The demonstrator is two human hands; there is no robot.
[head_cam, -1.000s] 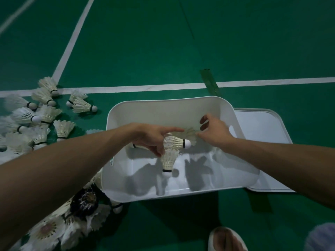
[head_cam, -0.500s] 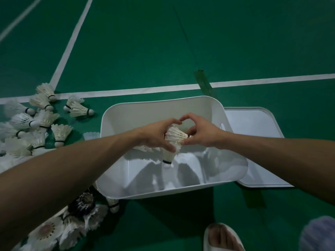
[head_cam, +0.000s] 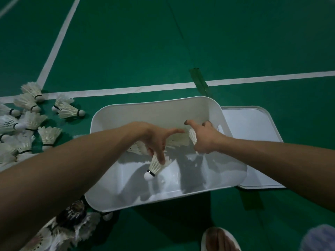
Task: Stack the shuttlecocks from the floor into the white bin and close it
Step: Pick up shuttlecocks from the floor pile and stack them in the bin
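Precariously, the left hand [head_cam: 155, 142] pinched a dangling shuttlecock [head_cam: 154, 166] above the white bin [head_cam: 150, 107], while the right hand [head_cam: 203, 140] clutched a second shuttlecock [head_cam: 192, 136] just beside; nesting them carelessly could crush feathers or drop one.

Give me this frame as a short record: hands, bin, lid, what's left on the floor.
left hand: over the white bin, fingers pinch the feathers of the hanging shuttlecock, cork down
right hand: beside the left, curled round the second shuttlecock
white bin: open, on the green floor
lid: flat on the floor, right of the bin
loose shuttlecocks: many on the floor left of the bin, more by its near-left corner
status: stacking under way, bin not yet closed
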